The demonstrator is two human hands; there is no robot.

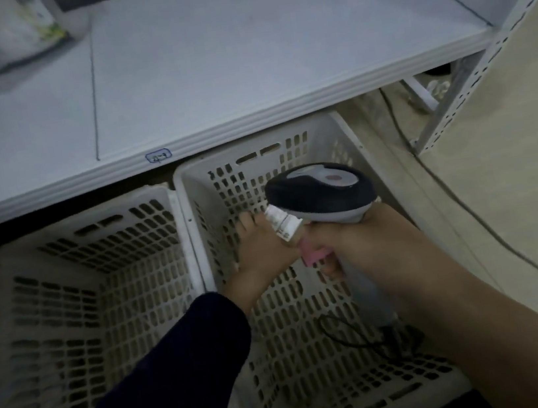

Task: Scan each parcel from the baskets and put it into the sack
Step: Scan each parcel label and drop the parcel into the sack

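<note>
With the left hand (260, 253) pinching the small labelled parcel (282, 224) just under the scanner (319, 193), whose handle the right hand (366, 245) grips, both over the right basket (189, 215), I would draw them slightly apart and turn the label squarely toward the scanner's window.

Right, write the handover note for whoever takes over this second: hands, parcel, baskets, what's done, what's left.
Left hand: holds a small parcel, white label up, over the right basket.
Right hand: grips the scanner, its head just above the label.
Left basket: no parcels visible. The right basket shows only a black cable.
A blurred package lies on the shelf.
Sack: not in view.
Done: baskets look emptied.
Left: finish this scan, then put the parcel in the sack.
</note>
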